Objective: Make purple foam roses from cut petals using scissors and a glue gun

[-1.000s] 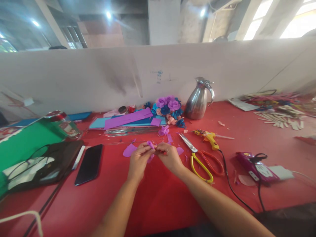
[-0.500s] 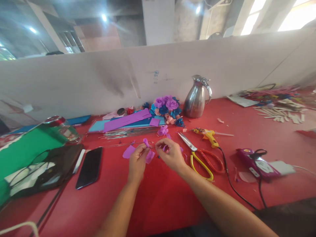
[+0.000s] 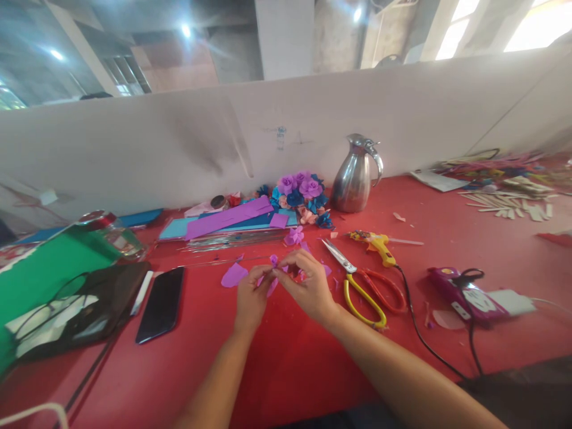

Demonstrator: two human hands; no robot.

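Observation:
A small rolled purple paper flower point(image 3: 273, 260) is pinched between the fingertips of both hands. My left hand point(image 3: 252, 292) grips it from below and left. Thumb and forefinger of my right hand point(image 3: 307, 279) close on its lower right side, touching the left fingertips. Purple paper petals point(image 3: 234, 275) lie on the table left of my hands, and more show partly under them. Just behind the hands rests a loose purple flower point(image 3: 294, 236). Scissors point(image 3: 353, 274) with one yellow and one red handle lie right of my right hand, blades slightly apart.
A yellow glue gun point(image 3: 379, 247) with a black cord and a purple power strip point(image 3: 465, 298) lie to the right. Behind stand a steel jug point(image 3: 354, 179), a flower bunch point(image 3: 299, 193) and paper strips point(image 3: 230, 217). A phone point(image 3: 161, 304) and dark pouch point(image 3: 96, 304) lie left.
My right hand has moved left to meet the left fingertips at the rolled flower. The flower has shifted slightly right and lower, turning more upright.

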